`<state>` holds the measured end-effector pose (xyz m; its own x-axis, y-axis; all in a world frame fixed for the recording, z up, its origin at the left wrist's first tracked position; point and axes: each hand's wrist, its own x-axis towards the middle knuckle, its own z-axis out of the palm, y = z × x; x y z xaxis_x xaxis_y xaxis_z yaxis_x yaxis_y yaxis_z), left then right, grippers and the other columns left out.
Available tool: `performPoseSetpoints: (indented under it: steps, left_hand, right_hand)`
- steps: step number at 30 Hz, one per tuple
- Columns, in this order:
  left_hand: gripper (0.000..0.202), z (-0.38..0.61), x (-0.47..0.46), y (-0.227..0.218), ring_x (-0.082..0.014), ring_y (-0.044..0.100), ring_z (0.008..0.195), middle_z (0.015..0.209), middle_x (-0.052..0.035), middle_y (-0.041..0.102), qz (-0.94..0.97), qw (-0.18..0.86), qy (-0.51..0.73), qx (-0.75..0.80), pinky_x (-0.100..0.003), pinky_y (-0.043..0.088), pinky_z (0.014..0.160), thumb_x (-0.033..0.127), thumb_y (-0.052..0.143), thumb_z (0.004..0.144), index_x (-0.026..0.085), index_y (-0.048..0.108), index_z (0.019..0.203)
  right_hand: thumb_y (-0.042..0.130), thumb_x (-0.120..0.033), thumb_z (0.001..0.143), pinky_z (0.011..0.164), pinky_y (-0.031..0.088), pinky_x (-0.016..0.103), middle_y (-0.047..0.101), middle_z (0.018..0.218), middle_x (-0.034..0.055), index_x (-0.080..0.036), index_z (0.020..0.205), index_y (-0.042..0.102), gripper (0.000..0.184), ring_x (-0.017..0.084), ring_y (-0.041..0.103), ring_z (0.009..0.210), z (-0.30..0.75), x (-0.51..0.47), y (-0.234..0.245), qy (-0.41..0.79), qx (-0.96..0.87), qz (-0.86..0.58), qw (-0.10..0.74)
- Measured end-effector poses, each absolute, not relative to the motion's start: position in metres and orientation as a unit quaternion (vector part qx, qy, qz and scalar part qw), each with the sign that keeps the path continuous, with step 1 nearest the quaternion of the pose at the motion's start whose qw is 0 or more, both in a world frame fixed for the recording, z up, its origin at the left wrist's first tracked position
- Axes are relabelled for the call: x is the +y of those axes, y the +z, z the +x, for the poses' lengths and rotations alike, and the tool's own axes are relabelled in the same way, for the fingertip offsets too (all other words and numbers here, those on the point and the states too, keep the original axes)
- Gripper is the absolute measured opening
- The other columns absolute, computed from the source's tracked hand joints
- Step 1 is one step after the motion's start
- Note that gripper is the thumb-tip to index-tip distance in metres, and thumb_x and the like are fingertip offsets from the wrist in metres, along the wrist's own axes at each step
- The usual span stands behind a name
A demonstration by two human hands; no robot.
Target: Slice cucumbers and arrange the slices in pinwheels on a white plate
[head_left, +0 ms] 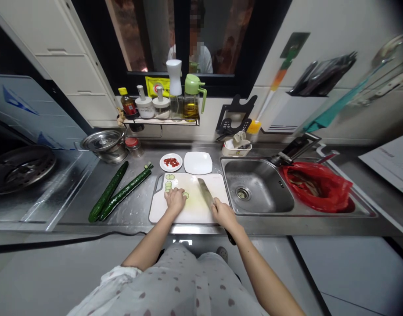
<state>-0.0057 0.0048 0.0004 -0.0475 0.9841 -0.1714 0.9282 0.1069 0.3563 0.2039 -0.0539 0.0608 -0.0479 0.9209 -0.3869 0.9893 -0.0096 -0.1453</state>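
Note:
A white cutting board (195,210) with a grey edge lies on the steel counter. Over its left half my left hand (175,201) is palm down, fingers apart, fingertips at a short row of cucumber slices (168,184). One more cucumber slice (186,195) lies just right of those fingers, and others sit near the board's top left corner. My right hand (222,213) grips a kitchen knife (206,192) by its dark handle. The broad blade points up and left over the board's right half, apart from the slices.
Two long cucumbers (127,193) lie left of the board. Behind it stand a small plate of chopped red pieces (171,163) and a white square plate (198,163). To the right are the sink (257,186) and a red plastic bag (320,186). A steel pot (104,146) stands back left.

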Motion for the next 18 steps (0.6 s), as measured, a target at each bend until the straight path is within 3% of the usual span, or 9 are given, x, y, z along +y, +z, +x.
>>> performPoseSetpoints:
  steps: [7, 18]
  left_hand:
    - [0.029, -0.001, 0.0, -0.002, -0.0299, 0.047, 0.112, 0.111, -0.011, 0.062, 0.691, 0.157, 0.069, 0.702, -0.044, 0.025, 0.094, 0.034, 0.048, 0.089, 0.027, 0.068, 0.109]
    - [0.015, -0.001, 0.006, 0.003, -0.0249, 0.055, 0.105, 0.102, -0.0052, 0.068, 0.642, 0.219, 0.099, 0.729, -0.039, 0.029, 0.09, 0.026, 0.057, 0.084, 0.024, 0.065, 0.097]
  right_hand:
    - [0.025, -0.03, 0.098, 0.069, 0.035, 0.027, 0.068, 0.105, 0.0106, -0.02, 0.121, 0.046, 0.032, 0.022, 0.064, 0.096, 0.2, -0.053, 0.045, -0.199, 0.631, 0.747, 0.067]
    - [0.026, -0.032, 0.099, 0.073, 0.04, 0.03, 0.068, 0.103, 0.0126, -0.02, 0.12, 0.046, 0.032, 0.023, 0.065, 0.096, 0.196, -0.044, 0.041, -0.175, 0.645, 0.738, 0.089]
